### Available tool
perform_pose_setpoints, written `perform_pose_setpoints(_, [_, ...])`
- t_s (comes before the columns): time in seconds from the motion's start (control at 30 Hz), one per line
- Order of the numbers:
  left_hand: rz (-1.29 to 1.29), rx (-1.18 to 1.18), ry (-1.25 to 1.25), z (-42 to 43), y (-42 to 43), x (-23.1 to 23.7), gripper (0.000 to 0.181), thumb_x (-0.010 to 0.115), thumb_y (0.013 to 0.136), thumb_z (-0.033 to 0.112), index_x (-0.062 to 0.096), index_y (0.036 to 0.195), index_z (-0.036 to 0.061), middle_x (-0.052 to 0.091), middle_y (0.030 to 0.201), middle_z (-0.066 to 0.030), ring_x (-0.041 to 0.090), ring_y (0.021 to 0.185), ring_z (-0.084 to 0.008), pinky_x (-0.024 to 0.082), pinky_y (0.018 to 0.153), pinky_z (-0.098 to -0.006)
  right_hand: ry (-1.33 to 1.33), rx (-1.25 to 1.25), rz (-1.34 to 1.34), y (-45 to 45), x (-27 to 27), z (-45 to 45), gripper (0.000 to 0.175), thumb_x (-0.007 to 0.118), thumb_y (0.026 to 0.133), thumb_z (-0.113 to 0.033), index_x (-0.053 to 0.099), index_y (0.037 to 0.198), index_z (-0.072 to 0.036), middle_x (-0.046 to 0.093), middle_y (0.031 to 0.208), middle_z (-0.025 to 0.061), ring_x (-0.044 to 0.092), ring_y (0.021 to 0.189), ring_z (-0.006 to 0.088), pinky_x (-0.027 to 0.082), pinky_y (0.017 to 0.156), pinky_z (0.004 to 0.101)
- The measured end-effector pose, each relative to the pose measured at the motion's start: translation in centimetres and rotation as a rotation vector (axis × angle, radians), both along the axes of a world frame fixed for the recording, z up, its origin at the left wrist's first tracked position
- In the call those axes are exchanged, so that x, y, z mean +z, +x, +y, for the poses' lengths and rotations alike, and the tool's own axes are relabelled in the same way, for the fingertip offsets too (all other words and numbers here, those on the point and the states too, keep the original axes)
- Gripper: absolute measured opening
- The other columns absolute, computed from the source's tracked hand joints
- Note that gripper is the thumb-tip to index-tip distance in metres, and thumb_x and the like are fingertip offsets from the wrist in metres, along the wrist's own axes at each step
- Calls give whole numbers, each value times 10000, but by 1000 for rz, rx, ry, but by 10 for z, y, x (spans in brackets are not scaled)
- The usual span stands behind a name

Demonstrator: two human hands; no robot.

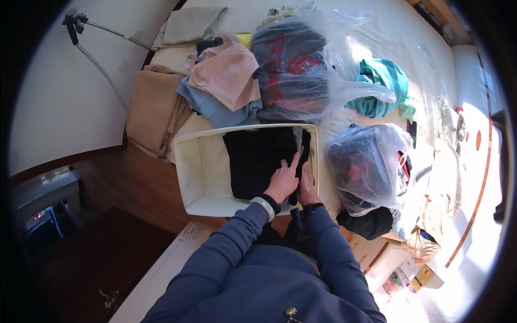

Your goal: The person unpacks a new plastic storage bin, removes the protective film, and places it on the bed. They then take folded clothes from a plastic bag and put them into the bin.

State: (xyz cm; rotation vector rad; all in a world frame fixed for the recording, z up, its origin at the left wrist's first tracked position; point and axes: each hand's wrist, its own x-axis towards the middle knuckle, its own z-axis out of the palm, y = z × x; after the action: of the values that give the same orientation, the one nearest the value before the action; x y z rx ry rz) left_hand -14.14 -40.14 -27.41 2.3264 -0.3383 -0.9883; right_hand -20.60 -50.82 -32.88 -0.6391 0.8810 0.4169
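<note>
A cream plastic bin (204, 171) stands in front of me on the bed's near edge. Folded black cloth (258, 161) lies flat in its middle and right part, and its left end is bare. At the right end, a grey folded edge (298, 139) and more black cloth stand beside it. My left hand (284, 179) rests on the black cloth with fingers apart, the index finger against the upright folds. Between those folds and the bin's right wall is my right hand (307, 189); its fingertips touch the black cloth, and its grip is partly hidden.
Behind the bin lie a large clear plastic bag (299, 68) of dark cloth, pink cloth (224, 74) and blue cloth (226, 109). Tan fabric (151, 109) is left. Another filled bag (363, 165) and teal cloth (381, 87) are right. A metal-armed stand (117, 34) leans by the wall.
</note>
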Motion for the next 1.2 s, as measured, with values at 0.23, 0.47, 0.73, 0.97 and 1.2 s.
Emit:
perform_pose_setpoints(0.23, [-243,542,-128,107,-3,-39,724,768,840,32,487,1502,-56,556,1458,-285,616,1255,-436,495,1107,-442,-512,134,-90,8,14,-2,886,786,922,-382,370,1597,14,514,1564,163,508,1428,287,390,1201,379])
perform_pose_setpoints(0.47, [559,942,-342,202,-5,-95,703,758,828,-63,538,1496,-48,665,1389,-185,628,1282,-285,449,1136,-368,-777,372,129,8,7,10,862,840,802,-147,404,1521,44,572,1467,195,550,1373,340,432,1168,390])
perform_pose_setpoints(0.73, [653,923,-637,194,6,-74,743,774,827,-76,522,1523,-24,650,1442,-107,605,1324,-253,405,1190,-355,-405,317,113,4,-3,-18,667,708,818,-22,463,1432,66,643,1335,231,652,1217,363,501,1087,400])
perform_pose_setpoints(0.97, [654,893,-611,184,10,-84,841,820,793,-58,472,1557,-14,624,1467,-108,586,1355,-261,398,1206,-360,-773,394,202,-3,-7,11,986,808,781,-86,260,1583,82,516,1511,280,571,1354,385,457,1153,403])
perform_pose_setpoints(1.2, [828,795,-649,188,31,-77,860,868,782,24,475,1545,-26,658,1413,-117,613,1316,-266,421,1190,-367,-356,375,42,0,6,-9,980,769,768,30,282,1618,3,570,1488,199,584,1336,344,452,1162,402])
